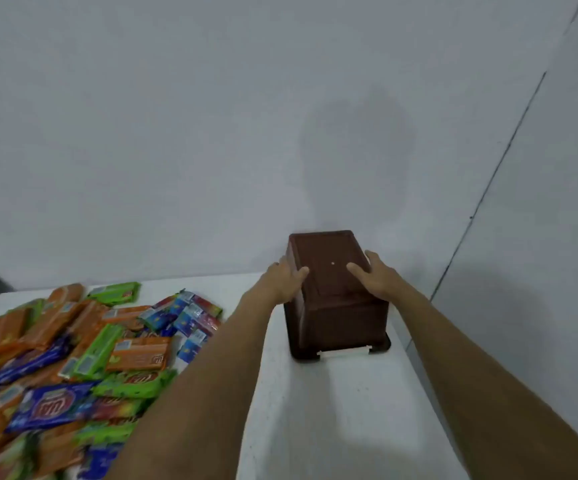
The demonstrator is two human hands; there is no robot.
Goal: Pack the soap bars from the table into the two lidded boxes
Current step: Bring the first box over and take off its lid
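As seen from head height, looking down along two bare forearms; logged near to far, every place referred to the brown box (336,306).

Nearest, in front of the box: white speckled table (315,427), a bare strip of it running between the forearms up to the box's near side.

Near left of the box, well apart from it: loose heap of wrapped soap bars (72,358) on the table, spreading off toward the left border of view. Orange, green and blue wrappers, a few multicoloured. Overlapping, lying at mixed angles. Closest bars blurred; print unreadable except for a red-and-white logo on one blue wrapper.

At the box itself: standing on the table close to the right-hand table edge and to the far edge. Wider rim down against the table, narrower flat face up. White clip (344,351) low on the near side, at the rim. Small pale dot at the middle of the top face.

Left hand (285,277) on the upper left edge of the box: thumb laid on the top face, fingers wrapped down the left side, grasping the box. Right hand (372,275) on the upper right edge: thumb on the top face, fingers curled over the right side, likewise grasping the box. Fingertips of both hands hidden behind the box's sides.

Behind the box: plain pale grey wall with a faint rounded shadow above the box. Right of the box: second wall, corner seam slanting up and away.
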